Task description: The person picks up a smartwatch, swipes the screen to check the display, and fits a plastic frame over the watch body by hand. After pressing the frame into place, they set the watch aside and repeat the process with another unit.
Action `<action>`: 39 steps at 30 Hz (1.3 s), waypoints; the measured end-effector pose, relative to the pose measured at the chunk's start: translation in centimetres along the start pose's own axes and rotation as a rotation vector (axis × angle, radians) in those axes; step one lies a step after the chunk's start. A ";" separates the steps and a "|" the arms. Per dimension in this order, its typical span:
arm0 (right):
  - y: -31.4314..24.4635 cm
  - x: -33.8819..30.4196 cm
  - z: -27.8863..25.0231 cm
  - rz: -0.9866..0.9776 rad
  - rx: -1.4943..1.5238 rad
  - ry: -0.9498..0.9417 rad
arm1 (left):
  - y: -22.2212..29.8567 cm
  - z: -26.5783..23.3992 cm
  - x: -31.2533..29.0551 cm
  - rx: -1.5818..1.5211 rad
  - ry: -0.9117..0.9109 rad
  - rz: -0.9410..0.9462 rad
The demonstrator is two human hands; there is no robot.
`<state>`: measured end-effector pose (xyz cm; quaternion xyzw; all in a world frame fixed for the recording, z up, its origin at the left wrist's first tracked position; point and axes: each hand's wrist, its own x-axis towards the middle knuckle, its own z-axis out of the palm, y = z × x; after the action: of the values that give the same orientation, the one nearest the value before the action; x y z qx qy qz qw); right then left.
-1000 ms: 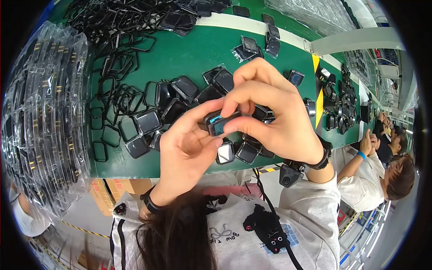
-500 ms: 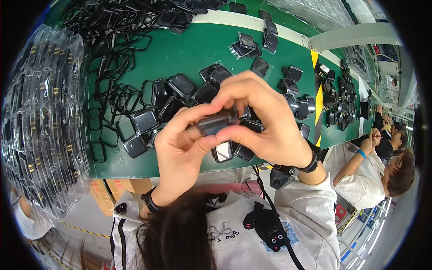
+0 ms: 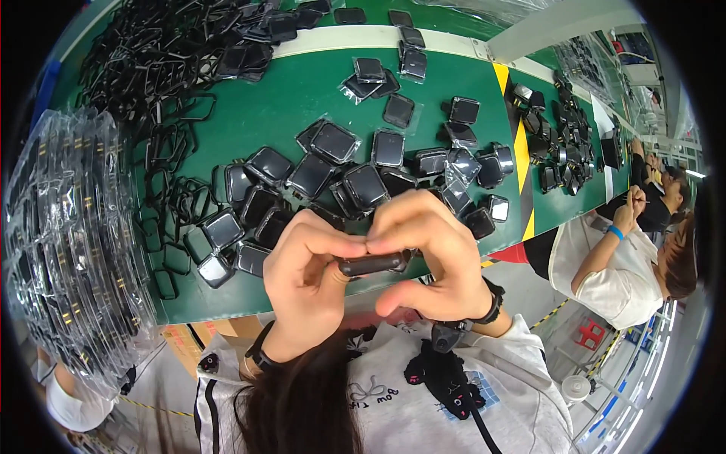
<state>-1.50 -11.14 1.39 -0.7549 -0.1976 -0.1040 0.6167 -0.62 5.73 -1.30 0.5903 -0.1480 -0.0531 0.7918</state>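
A black rounded watch case (image 3: 372,265) is held edge-on above the near edge of the table. My left hand (image 3: 306,276) grips its left end, thumb below and fingers above. On the other side, my right hand (image 3: 435,261) has curled fingers pressing along the top, with the fingertips of both hands meeting there. The right thumb is parted from the case, lower down. Just beyond my hands lie several black square watch cases (image 3: 364,184), some in clear film. The face of the held case is hidden.
Thin black frames (image 3: 162,140) are heaped at the left and far left. Plastic-wrapped stacked trays (image 3: 72,242) stand at the left edge. Yellow-black tape (image 3: 520,151) crosses the green table (image 3: 318,83); more black parts (image 3: 563,140) lie beyond it. A co-worker (image 3: 628,265) sits at the right.
My view has shifted. The case now appears edge-on and lower in view, closer to my body. My right thumb has come away from it, while the left hand keeps its grip.
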 end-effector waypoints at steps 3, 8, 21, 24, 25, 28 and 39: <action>-0.3 -1.6 -0.1 0.003 -0.040 0.048 | 0.4 1.0 0.3 0.039 -0.083 0.005; 0.1 -3.0 0.0 -0.068 -0.111 0.135 | 0.1 1.2 0.5 0.119 -0.147 0.110; 0.2 -3.3 -0.4 0.161 0.326 0.239 | 1.0 2.4 0.4 -0.080 -0.124 0.003; -0.5 -2.5 -0.7 0.220 0.179 0.122 | 3.0 3.1 0.5 0.041 0.160 -0.289; -0.7 -2.3 -0.8 0.250 0.103 0.065 | 2.9 3.0 0.3 0.039 0.153 -0.290; -1.5 -2.2 0.1 0.165 -0.142 0.064 | 2.1 2.4 -0.3 0.629 0.010 0.190; -0.7 -4.4 -0.7 -0.005 -0.287 0.134 | 1.6 3.6 -0.1 0.595 -0.184 0.170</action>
<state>-5.65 -12.48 0.37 -0.8262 -0.1408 -0.1830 0.5138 -1.96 2.96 1.14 0.7743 -0.2766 0.0058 0.5692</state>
